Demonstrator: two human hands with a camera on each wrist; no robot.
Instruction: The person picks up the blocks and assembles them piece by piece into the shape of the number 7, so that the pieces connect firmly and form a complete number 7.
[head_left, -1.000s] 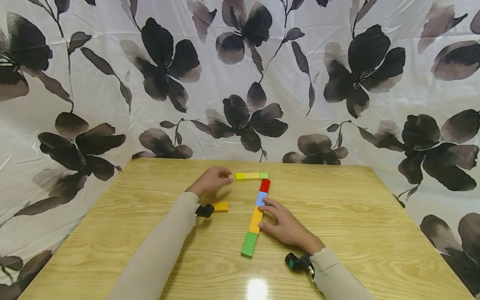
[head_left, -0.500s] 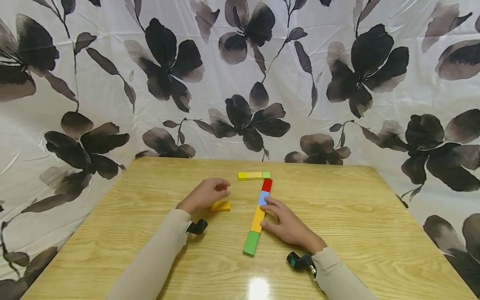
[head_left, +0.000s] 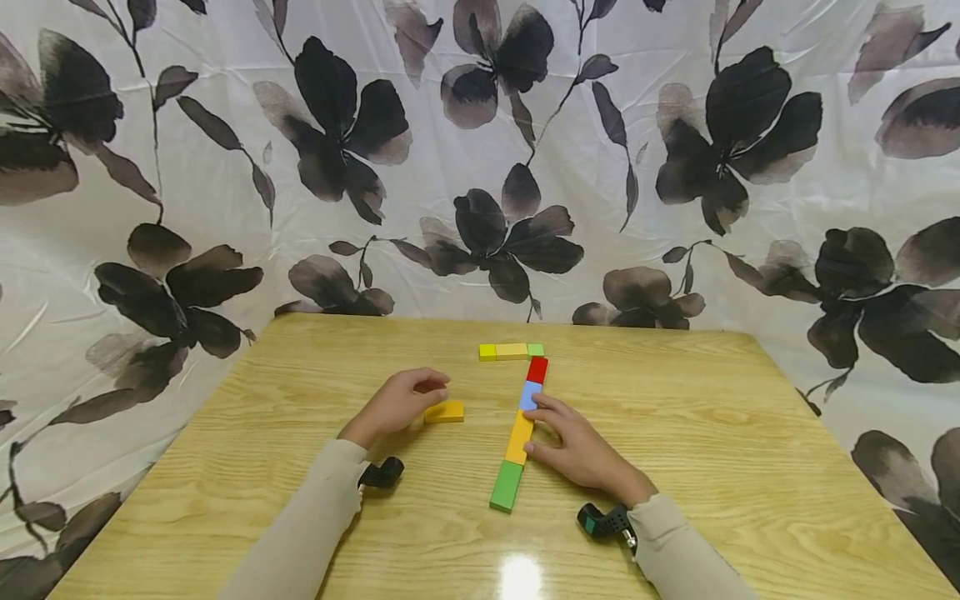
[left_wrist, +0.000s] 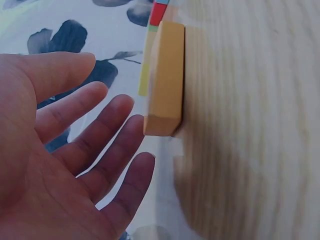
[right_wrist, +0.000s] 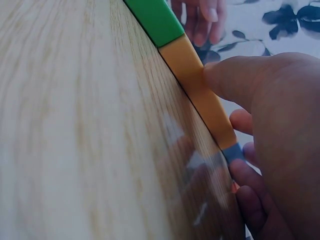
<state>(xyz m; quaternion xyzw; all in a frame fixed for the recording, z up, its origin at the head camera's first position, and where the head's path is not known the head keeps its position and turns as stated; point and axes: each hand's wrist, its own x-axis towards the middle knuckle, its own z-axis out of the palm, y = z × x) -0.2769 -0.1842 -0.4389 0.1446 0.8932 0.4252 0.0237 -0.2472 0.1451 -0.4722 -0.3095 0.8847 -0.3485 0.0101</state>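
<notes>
A loose orange block (head_left: 445, 412) lies on the table left of centre. My left hand (head_left: 397, 402) hovers beside its left end, fingers loosely extended and holding nothing; the left wrist view shows a gap between palm and orange block (left_wrist: 169, 75). A slanted row joins a green block (head_left: 507, 486), an orange block (head_left: 520, 437), a blue block (head_left: 529, 395) and a red block (head_left: 537, 369). Along its right side rests my right hand (head_left: 581, 450), relaxed. Its thumb touches the orange block (right_wrist: 197, 92), and its fingertips reach the blue one.
Beyond the red block, a crosswise row holds a yellow block (head_left: 487, 352), a pale orange block (head_left: 512, 352) and a light green block (head_left: 536, 350). The wooden table (head_left: 675, 417) ends at a floral cloth (head_left: 420, 167) behind.
My left hand has drawn back from the yellow end of the far row, nearer and to the left, to the loose orange block. The right hand stays at the slanted row.
</notes>
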